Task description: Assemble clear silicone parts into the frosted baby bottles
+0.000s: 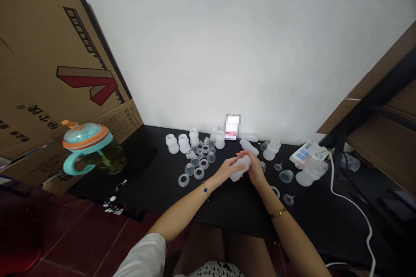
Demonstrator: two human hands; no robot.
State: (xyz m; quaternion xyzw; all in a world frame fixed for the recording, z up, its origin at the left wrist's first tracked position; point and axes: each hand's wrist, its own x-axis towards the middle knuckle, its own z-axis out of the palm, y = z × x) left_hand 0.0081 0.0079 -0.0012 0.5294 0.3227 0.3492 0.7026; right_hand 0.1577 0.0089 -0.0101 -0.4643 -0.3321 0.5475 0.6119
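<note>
White, cloudy plastic makes the bottle [236, 175], which is tipped over the black table [162, 201]. The left hand [228, 169] holds it around its body. The right hand [255, 169] holds it near the top end. More white bottles [183, 143] stand by the wall to the left. Clear rings [183, 180] lie in front of them. A big cup [87, 138] has an orange and green-blue lid.

A black table [156, 186] carries a teal-lidded jug [108, 156] by its left edge and a beaded strap [113, 205] at the near left corner. White bottles [183, 143] stand along the back edge, clear caps [195, 161] and rings [183, 180] before them; toward the right end sits a white case [300, 154].
</note>
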